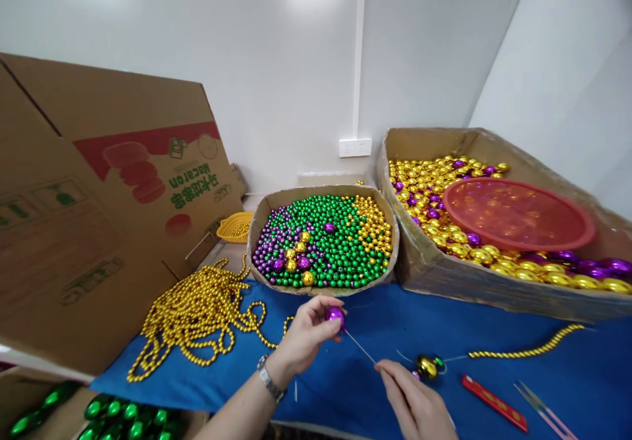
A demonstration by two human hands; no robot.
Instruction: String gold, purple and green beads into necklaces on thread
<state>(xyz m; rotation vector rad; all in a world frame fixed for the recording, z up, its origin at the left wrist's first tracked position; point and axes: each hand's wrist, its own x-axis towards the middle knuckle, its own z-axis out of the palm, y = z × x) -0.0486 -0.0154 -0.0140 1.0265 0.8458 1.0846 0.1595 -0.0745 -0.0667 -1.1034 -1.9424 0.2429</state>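
A shiny purple ball bead (pixel 336 317) is pinched between the thumb and fingers of my left hand (pixel 307 332), just in front of the bead box. My right hand (pixel 413 397) grips the end of a thin, straight, needle-like wire (pixel 360 346) with closed fingertips. That wire runs up to the purple bead; how deep it goes in is hidden. Right of my hands, a large gold bead (pixel 426 366) with smaller green and purple beads lies on a thread. The thread leads to a string of small gold beads (pixel 526 348) on the blue cloth (pixel 355 387).
A cardboard box (pixel 323 193) of green, purple and gold beads stands ahead. At right, a bigger box (pixel 434 269) holds large beads and a red basin (pixel 518 213). Gold bead strands (pixel 202 308) lie left, near a tall carton (pixel 118 190). A red cutter-like tool (pixel 494 402) and tweezers (pixel 543 410) lie right.
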